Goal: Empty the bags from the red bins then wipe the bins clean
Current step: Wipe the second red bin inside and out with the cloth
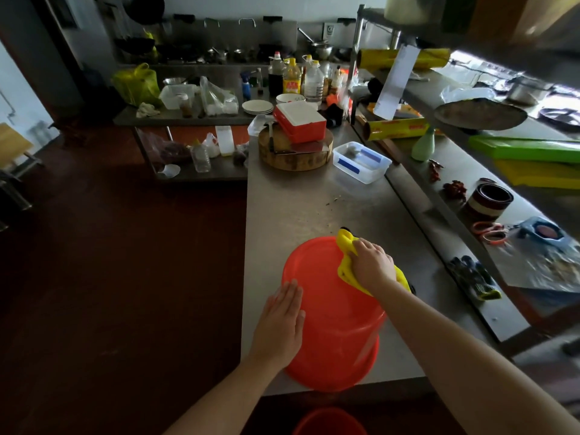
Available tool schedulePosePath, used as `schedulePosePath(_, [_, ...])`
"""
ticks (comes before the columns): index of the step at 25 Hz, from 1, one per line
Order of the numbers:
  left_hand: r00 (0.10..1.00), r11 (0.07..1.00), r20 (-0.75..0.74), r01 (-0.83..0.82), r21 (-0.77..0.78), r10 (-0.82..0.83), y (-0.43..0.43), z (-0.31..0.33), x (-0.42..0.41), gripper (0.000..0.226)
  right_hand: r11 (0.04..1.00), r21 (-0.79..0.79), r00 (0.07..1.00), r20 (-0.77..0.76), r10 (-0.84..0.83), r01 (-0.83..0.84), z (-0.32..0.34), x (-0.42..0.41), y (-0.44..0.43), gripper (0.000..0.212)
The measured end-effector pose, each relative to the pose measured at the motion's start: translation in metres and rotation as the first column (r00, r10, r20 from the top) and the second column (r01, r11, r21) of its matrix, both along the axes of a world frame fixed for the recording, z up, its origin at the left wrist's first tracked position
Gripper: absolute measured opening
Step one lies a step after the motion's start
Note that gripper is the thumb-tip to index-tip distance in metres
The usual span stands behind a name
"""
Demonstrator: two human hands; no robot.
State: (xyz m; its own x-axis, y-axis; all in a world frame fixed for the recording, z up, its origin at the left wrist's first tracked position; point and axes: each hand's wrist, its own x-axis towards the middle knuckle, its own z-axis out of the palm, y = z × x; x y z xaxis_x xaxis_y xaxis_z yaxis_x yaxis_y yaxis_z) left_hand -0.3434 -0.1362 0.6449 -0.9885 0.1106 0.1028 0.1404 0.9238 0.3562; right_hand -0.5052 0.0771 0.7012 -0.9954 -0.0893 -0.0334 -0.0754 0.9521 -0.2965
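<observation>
Red bin (pixel 329 312) upturned under yellow cloth (pixel 344 243)

Surface: grey steel counter (pixel 298 215) | near edge: red bin (pixel 332 315) stood upside down | middle: a few small scraps (pixel 332 200) | far end: round wooden chopping block (pixel 295 160), clear plastic tub (pixel 361 163) just beside it on the right

a dim kitchen. dark red floor (pixel 110 262) fills 7 to 10 o'clock. a steel counter (pixel 298 208) runs from centre toward 12, with a raised steel shelf (pixel 464 183) along its side at 3. a second steel table (pixel 175 117) stands at 11, with a lower tier (pixel 216 172) beneath it. a pale wall (pixel 219 4) is at 12. bright light enters at 9 and at 2.
</observation>
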Motion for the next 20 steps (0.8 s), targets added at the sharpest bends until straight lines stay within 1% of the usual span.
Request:
schedulePosePath(2, [1.000, 0.999, 0.009, -0.014, -0.031, 0.015, 0.001, -0.001, 0.000, 0.059, 1.000, 0.003, 0.999, -0.034, 0.031, -0.031, -0.003, 0.021, 0.008, 0.038])
schedulePosePath(5, [0.999, 0.998, -0.005, -0.034, -0.054, 0.034, 0.003, -0.003, 0.000, 0.059, 0.996, 0.043, 0.992, -0.100, 0.078, -0.074, -0.006, 0.054, 0.012, 0.036])
schedulePosePath(7, [0.998, 0.997, -0.018, -0.056, -0.046, 0.055, 0.005, -0.005, 0.000, 0.059, 0.992, 0.051, 0.985, -0.129, 0.117, -0.111, -0.008, 0.070, 0.007, 0.037])
schedulePosePath(9, [0.998, 0.997, -0.026, -0.065, -0.030, 0.064, 0.006, -0.002, 0.000, 0.061, 0.986, 0.027, 0.974, -0.156, 0.166, -0.163, -0.009, 0.082, 0.001, 0.046])
schedulePosePath(11, [0.997, 0.996, -0.022, -0.076, -0.048, 0.075, 0.007, 0.001, -0.001, 0.066, 0.974, 0.001, 0.957, -0.188, 0.221, -0.225, -0.011, 0.087, 0.001, 0.056])
schedulePosePath(14, [0.995, 0.996, -0.054, -0.080, -0.035, 0.078, 0.015, 0.012, 0.000, 0.067, 0.955, -0.043, 0.949, -0.129, 0.286, -0.294, -0.006, 0.084, 0.009, 0.068])
schedulePosePath(16, [0.991, 1.000, -0.129, -0.030, 0.008, 0.031, 0.025, 0.023, 0.003, 0.062, 0.936, -0.104, 0.939, -0.107, 0.326, -0.337, -0.002, 0.084, 0.019, 0.065])
schedulePosePath(18, [0.970, 0.994, -0.230, 0.095, 0.047, -0.082, 0.041, 0.034, 0.006, 0.054, 0.904, -0.163, 0.917, -0.137, 0.375, -0.394, -0.003, 0.089, 0.035, 0.064])
schedulePosePath(20, [0.953, 0.980, -0.248, 0.194, 0.048, -0.176, 0.054, 0.040, 0.007, 0.049, 0.883, -0.174, 0.894, -0.193, 0.403, -0.436, -0.006, 0.097, 0.052, 0.060])
